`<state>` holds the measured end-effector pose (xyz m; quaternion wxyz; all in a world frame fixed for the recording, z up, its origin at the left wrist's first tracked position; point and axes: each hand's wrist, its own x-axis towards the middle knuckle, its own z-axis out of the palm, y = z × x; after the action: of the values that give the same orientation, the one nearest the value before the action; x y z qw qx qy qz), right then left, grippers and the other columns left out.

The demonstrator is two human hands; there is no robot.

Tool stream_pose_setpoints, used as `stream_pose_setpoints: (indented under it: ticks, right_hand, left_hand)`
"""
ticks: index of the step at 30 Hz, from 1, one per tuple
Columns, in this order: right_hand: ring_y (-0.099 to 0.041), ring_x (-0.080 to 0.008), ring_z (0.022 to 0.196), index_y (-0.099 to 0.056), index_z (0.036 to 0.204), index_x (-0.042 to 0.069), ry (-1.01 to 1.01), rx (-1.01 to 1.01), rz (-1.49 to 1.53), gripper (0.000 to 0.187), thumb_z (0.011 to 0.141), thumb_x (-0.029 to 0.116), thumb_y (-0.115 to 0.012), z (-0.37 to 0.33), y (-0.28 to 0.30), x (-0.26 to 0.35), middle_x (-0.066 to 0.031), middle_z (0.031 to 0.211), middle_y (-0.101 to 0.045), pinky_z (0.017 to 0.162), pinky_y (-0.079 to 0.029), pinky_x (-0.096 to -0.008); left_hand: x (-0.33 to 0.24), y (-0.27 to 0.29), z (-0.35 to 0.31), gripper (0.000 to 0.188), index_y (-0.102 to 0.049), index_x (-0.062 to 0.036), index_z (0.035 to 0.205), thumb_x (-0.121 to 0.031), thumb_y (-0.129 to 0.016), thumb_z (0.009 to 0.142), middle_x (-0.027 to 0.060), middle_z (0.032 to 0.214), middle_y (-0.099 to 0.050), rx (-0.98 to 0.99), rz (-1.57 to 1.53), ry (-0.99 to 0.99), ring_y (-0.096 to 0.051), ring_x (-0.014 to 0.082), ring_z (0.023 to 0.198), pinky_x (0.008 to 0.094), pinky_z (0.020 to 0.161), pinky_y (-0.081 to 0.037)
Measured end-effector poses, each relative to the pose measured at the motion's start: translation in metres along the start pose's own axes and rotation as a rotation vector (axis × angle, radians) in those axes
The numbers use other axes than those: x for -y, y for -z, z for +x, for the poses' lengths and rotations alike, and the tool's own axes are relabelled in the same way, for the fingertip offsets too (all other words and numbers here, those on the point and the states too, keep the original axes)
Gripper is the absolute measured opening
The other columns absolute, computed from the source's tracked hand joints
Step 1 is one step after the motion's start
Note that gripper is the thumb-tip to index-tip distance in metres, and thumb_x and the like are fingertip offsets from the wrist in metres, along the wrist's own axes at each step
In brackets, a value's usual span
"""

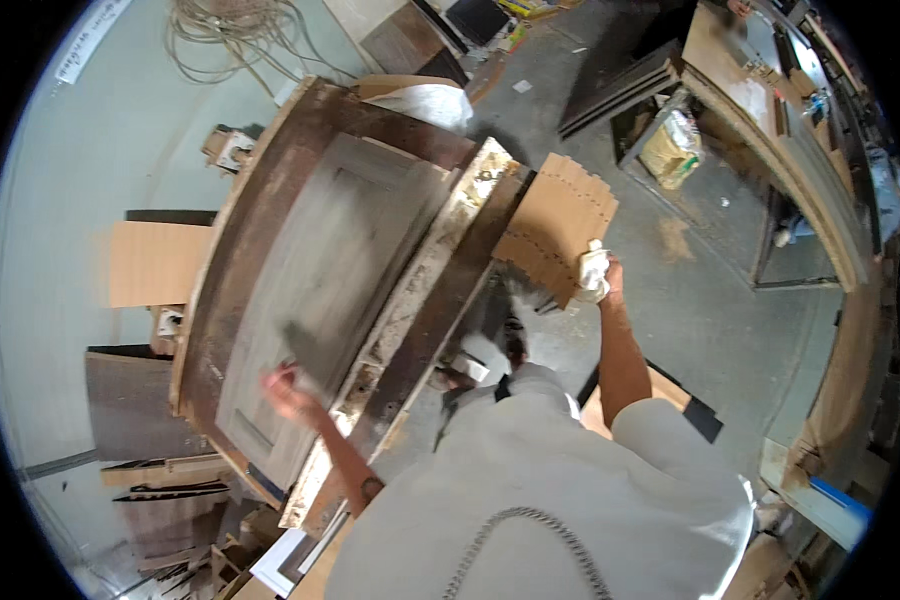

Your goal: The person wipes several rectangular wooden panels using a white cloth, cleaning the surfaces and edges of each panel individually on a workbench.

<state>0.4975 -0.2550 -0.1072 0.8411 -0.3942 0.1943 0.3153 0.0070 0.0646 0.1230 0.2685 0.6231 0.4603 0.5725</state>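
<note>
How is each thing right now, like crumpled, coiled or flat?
Left hand: blurred, over the panel; touching or not, can't tell
Right hand: closed around the cloth
White cloth: crumpled, held
Grey panel: lying on the bench
Cable: loosely coiled
Tan notched sheet: flat

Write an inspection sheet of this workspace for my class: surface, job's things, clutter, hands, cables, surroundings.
Surface: brown bench, scuffed pale strip along its right side.
Job's things: grey panel on the bench; crumpled white wad.
Clutter: wood pieces, lower left; notched brown sheet beside the bench.
Hands: left hand blurred over the panel, contact unclear; right hand grips the wad.
Cables: pale coil, perhaps cable or hose.
Surroundings: grey floor; second table, upper right.
</note>
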Motion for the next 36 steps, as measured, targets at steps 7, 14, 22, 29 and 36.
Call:
stream_pose_setpoints:
  ticks: [7, 14, 22, 29, 36]
  right_hand:
    - [-0.06, -0.0281, 0.087, -0.06, 0.107, 0.006, 0.011, -0.199, -0.167, 0.043, 0.092, 0.037, -0.035, -0.001, -0.027, -0.018, -0.0078, 0.097, -0.064, 0.08, -0.047, -0.0404]
    - [-0.061, -0.0206, 0.078, -0.061, 0.101, 0.005, 0.098, -0.165, -0.237, 0.037, 0.086, 0.032, -0.04, -0.138, -0.128, 0.072, -0.0059, 0.09, -0.064, 0.072, -0.048, -0.0335]
    - [-0.06, -0.0266, 0.099, -0.05, 0.124, -0.002, 0.4, 0.517, 0.126, 0.045, 0.089, 0.024, -0.042, -0.345, -0.333, 0.095, -0.0177, 0.106, -0.062, 0.089, -0.049, -0.0372]
    - [-0.049, -0.0231, 0.109, -0.039, 0.133, -0.002, 0.418, 1.046, 0.053, 0.055, 0.088, 0.028, -0.043, -0.451, -0.481, -0.028, -0.0154, 0.118, -0.053, 0.097, -0.038, -0.0397]
    - [-0.056, -0.0165, 0.103, -0.041, 0.135, 0.003, -0.091, 1.984, -0.327, 0.049, 0.088, 0.008, -0.051, -0.507, -0.502, -0.172, -0.0077, 0.114, -0.06, 0.09, -0.044, -0.0316]
  left_hand:
    - [-0.02, -0.131, -0.103, 0.027, -0.06, -0.0037, 0.106, -0.026, -0.053, 0.092, 0.0155, 0.098, -0.064, 0.691, -0.318, 0.037, -0.063, 0.0275, 0.087, 0.0344, 0.078, -0.049]
    - [-0.06, -0.166, -0.196, 0.069, -0.035, 0.002, 0.134, -0.035, -0.065, 0.085, 0.0246, 0.123, -0.052, 1.557, 0.191, -0.07, -0.061, 0.0343, 0.098, 0.0391, 0.081, -0.05]
    - [-0.179, -0.166, -0.132, 0.044, -0.057, -0.0007, 0.111, -0.027, -0.072, 0.079, 0.0136, 0.095, -0.063, 1.536, -0.461, 0.354, -0.057, 0.0211, 0.091, 0.0368, 0.084, -0.045]
    - [-0.126, -0.07, -0.045, 0.036, -0.053, -0.0059, 0.12, -0.017, -0.062, 0.086, 0.0098, 0.119, -0.057, 1.099, -0.721, -0.054, -0.055, 0.0205, 0.106, 0.037, 0.09, -0.045]
    - [-0.178, 0.005, 0.045, 0.044, -0.047, -0.0074, 0.125, -0.028, -0.061, 0.088, 0.011, 0.128, -0.05, 0.28, -1.211, 0.73, -0.049, 0.022, 0.117, 0.0423, 0.097, -0.043]
